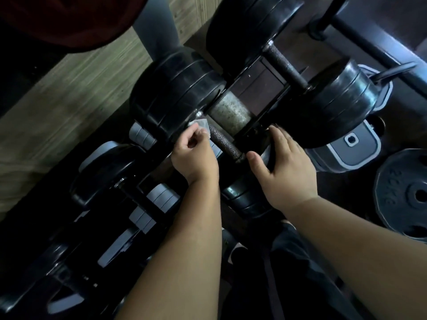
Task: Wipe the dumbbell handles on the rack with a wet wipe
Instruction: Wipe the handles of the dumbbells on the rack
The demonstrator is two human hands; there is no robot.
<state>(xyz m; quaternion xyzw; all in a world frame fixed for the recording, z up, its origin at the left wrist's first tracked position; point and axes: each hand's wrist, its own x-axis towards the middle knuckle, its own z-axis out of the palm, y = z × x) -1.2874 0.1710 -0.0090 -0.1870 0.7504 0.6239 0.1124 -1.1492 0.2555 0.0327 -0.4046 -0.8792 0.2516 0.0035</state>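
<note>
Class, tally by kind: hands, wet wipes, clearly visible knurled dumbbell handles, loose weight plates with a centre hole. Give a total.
Hands: 2, left hand, right hand
Wet wipe: 1
Knurled handles: 2, near handle, far handle
Weight plate: 1
Total: 6

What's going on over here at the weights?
A person's left hand pinches a wet wipe against the far end of a dumbbell's knurled handle, beside the far weight head. The right hand rests open on the near weight head, seemingly steadying it. Most of the handle shows uncovered.
</note>
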